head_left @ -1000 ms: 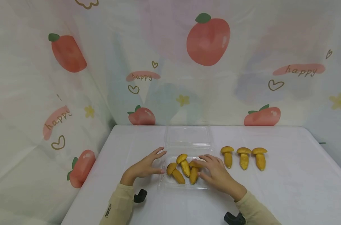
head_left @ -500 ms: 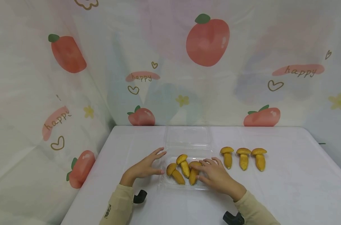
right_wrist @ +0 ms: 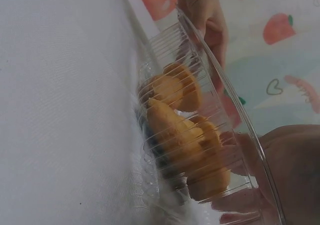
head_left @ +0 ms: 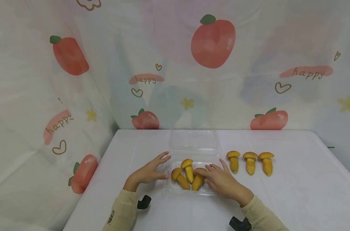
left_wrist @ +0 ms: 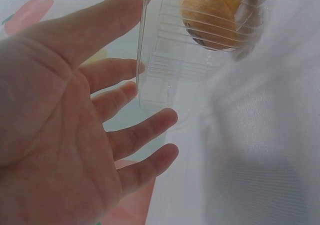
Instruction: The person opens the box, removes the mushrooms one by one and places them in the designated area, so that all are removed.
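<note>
clear plastic is used for the box (head_left: pixel 189 193), which is set on the white table (head_left: pixel 134 141) with its lid (head_left: pixel 193 140) spread open at the far side. inside it, three yellow-brown mushrooms (head_left: pixel 188 173) are laid: the left mushroom (head_left: pixel 182 180) is slanted with its cap to the far left, the middle mushroom (head_left: pixel 188 170) is placed just beside it, cap at the far side, and the right mushroom (head_left: pixel 197 183) is slanted the other way. the box's left rim is met by the thumb of the left hand (head_left: pixel 147 170), whose fingers are spread well apart with nothing clamped between them. the cap of the right mushroom is touched by the right hand (head_left: pixel 224 182), whose fingers are reached over the box; whether it is pinched between finger and thumb cannot be told. to the right of that hand, three more mushrooms (head_left: pixel 250 164) are lined up on the table, caps toward a backdrop (head_left: pixel 169 38) printed with red fruit, hearts and the word "happy". beige sleeves (head_left: pixel 121 205) are worn, and black devices (head_left: pixel 144 202) are seen at both wrists.
</note>
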`<state>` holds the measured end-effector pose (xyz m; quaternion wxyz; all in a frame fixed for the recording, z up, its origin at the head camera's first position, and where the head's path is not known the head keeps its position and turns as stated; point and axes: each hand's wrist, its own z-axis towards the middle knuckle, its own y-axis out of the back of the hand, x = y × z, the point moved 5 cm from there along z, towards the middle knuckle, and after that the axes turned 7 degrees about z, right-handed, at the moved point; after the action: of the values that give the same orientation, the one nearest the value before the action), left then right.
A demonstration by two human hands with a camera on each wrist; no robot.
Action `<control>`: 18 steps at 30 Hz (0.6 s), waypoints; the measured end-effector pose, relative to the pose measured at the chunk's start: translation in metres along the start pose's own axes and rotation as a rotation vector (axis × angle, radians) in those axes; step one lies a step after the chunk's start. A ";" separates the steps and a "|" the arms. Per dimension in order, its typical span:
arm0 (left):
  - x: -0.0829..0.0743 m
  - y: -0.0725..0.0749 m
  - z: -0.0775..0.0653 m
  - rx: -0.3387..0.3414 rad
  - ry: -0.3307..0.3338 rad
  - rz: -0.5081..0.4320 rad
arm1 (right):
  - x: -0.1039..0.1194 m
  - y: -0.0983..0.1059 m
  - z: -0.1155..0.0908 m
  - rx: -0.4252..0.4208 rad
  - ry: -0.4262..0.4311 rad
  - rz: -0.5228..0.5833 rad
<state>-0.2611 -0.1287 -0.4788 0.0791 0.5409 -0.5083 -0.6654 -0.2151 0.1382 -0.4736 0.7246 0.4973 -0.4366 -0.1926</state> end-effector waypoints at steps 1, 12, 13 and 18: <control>0.000 0.000 0.000 -0.001 -0.004 -0.001 | 0.000 0.000 0.000 0.001 -0.003 0.008; -0.002 0.001 -0.001 -0.003 0.002 0.000 | 0.001 0.003 0.000 -0.053 0.014 0.036; -0.001 0.001 -0.001 -0.003 0.001 0.000 | 0.001 0.003 -0.001 -0.057 0.011 0.038; 0.000 0.000 0.000 -0.001 0.001 0.005 | 0.000 0.005 -0.001 -0.083 0.007 0.069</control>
<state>-0.2606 -0.1285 -0.4787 0.0814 0.5400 -0.5095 -0.6650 -0.2150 0.1409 -0.4694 0.7523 0.4521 -0.4427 -0.1836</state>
